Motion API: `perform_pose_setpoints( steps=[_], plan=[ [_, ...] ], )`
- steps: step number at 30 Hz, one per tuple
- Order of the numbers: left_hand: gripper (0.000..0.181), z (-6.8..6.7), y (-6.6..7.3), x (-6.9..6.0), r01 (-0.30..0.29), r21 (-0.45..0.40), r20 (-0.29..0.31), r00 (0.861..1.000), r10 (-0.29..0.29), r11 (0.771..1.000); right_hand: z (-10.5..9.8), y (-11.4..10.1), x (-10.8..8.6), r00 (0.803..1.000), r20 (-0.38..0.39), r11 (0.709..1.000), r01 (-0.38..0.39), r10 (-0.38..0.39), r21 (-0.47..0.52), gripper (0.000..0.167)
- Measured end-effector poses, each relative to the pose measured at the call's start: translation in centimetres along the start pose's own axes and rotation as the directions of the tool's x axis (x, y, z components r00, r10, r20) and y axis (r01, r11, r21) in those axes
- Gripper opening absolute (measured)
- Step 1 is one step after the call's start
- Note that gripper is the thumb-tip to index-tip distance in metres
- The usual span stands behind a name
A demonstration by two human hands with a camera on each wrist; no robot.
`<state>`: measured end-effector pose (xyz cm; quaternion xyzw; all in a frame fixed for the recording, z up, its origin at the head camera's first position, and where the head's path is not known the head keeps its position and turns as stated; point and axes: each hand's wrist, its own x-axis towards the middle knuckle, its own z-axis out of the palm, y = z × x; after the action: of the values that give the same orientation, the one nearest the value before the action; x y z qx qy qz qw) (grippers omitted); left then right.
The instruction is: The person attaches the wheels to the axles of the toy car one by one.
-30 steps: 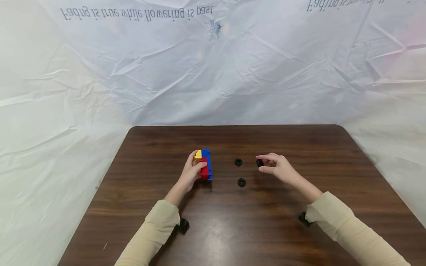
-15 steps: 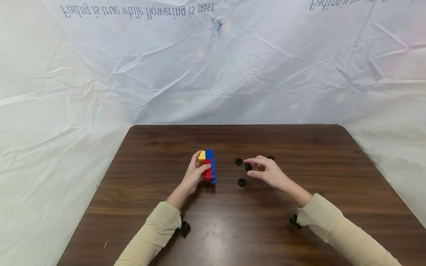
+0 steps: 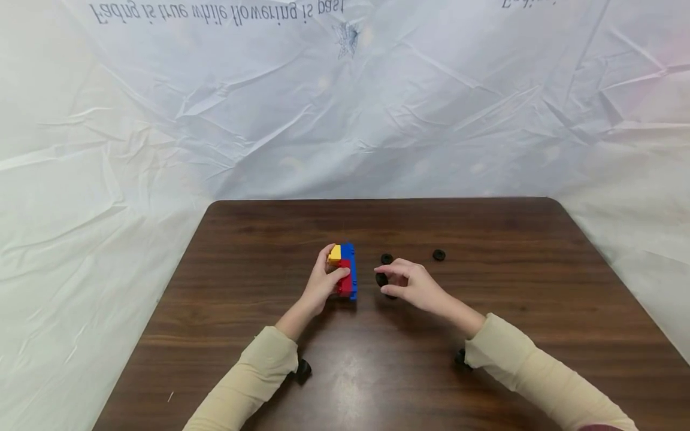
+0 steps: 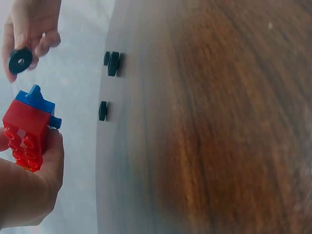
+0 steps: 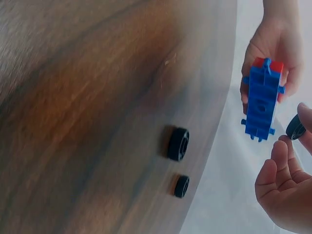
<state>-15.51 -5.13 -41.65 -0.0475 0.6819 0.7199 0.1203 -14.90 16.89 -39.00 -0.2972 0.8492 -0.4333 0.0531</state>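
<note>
The left hand [image 3: 320, 286] holds a block toy [image 3: 345, 284] above the surface [image 3: 399, 383], its fingers curled round the sides and the thumb pressed on the red block [image 3: 343, 288]. Seen from the head, the yellow block [image 3: 335, 253] sits toward the toy's 11 o'clock and the blue base [image 3: 353, 275] runs along its 3 o'clock side; the right wrist view shows small pegs [image 5: 281, 89] sticking out from that base. At about 3 o'clock from the toy, near but apart, the right hand [image 3: 416, 286] pinches a black wheel [image 3: 381, 279] between narrowed fingers and thumb. Three more wheels rest on the surface: the near wheel [image 3: 386, 258] just past 12 o'clock from the pinched one, the far wheel [image 3: 439, 255] well apart at 2 o'clock, and the third wheel [image 3: 392, 296] at 5 o'clock, mostly hidden by the right hand. A printed white sheet [image 3: 345, 131] hangs past the surface's 12 o'clock edge. Both forearms wear beige sleeves [image 3: 242, 377].
</note>
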Motion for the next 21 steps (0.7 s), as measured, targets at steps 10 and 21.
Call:
perform_pose_setpoints(
  steps=[10,21],
  plan=[
    [0.065,0.6,0.8,-0.9,0.0,0.08,0.022,1.0,-0.002,0.997,1.7,-0.3,0.5,0.999,-0.005,0.999,0.051,-0.051,-0.018,0.036],
    [0.062,1.4,2.4,-2.4,-0.03,0.121,0.026,0.999,0.027,0.992,2.8,-0.8,0.6,0.991,-0.041,0.982,0.116,-0.124,-0.148,0.034]
  ],
)
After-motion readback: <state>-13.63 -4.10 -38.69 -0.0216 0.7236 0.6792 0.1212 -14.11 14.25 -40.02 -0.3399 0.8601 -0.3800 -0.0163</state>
